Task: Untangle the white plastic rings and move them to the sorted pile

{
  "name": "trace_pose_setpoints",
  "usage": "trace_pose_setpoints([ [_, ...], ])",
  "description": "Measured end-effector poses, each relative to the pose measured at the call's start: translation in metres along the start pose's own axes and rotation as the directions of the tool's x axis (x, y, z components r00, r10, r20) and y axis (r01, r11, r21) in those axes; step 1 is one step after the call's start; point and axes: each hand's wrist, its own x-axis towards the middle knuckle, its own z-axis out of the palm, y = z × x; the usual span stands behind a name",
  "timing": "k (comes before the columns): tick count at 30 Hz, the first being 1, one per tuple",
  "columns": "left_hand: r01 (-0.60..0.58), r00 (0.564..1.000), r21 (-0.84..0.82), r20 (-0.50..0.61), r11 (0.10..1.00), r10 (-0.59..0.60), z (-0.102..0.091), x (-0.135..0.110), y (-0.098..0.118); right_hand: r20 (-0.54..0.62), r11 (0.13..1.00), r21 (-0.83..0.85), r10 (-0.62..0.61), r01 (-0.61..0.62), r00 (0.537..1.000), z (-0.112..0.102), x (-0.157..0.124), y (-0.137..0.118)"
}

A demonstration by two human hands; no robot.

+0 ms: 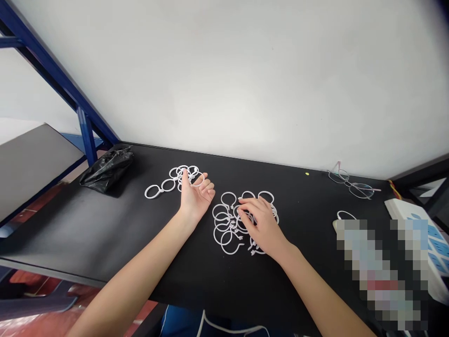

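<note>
Two groups of white plastic curtain rings lie on the black tabletop [87, 234]. My left hand [195, 194] rests at the edge of the left group [164, 185], a linked chain of rings, with its thumb and fingers spread among them. My right hand [261, 224] lies over the larger heap of rings [222, 229], its fingertips pressing into the middle. The hand hides part of that heap, so I cannot tell whether it grips a ring.
A crumpled black plastic bag [107, 169] lies at the far left of the table, and a pair of glasses [351, 184] lies at the back right. A white and blue object [417, 224] stands at the right edge. A blue metal frame [52, 79] rises at the left.
</note>
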Motion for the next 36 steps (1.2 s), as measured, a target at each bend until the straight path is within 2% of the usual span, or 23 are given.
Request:
trace_pose_setpoints([
  [6, -0.016, 0.997, -0.045, -0.080, 0.999, 0.012, 0.002, 0.000, 0.000, 0.022, 0.999, -0.041, 0.004, -0.003, 1.000, -0.001, 0.001, -0.002],
  [13, -0.002, 0.996, -0.015, -0.094, 1.000, 0.000, 0.004, 0.001, 0.000, 0.018, 0.995, -0.098, -0.006, 0.008, 1.000, -0.001, 0.000, -0.002],
  [30, 0.039, 0.998, 0.076, -0.045, 0.996, -0.035, 0.000, 0.002, -0.003, 0.039, 0.993, -0.118, -0.018, 0.023, 0.999, -0.001, 0.000, -0.001],
  [33, 0.049, 0.999, 0.151, -0.022, 0.987, -0.047, 0.001, 0.002, -0.005, 0.038, 0.992, -0.119, -0.024, 0.028, 0.999, -0.001, 0.000, -0.001],
  [35, 0.031, 1.000, 0.295, -0.015, 0.955, -0.027, 0.000, 0.003, -0.009, 0.038, 0.992, -0.120, -0.027, 0.031, 0.999, -0.002, 0.000, -0.001],
  [36, -0.012, 1.000, 0.410, -0.010, 0.912, 0.018, -0.001, 0.003, -0.011, 0.036, 0.992, -0.120, -0.029, 0.033, 0.999, -0.002, 0.000, -0.001],
])
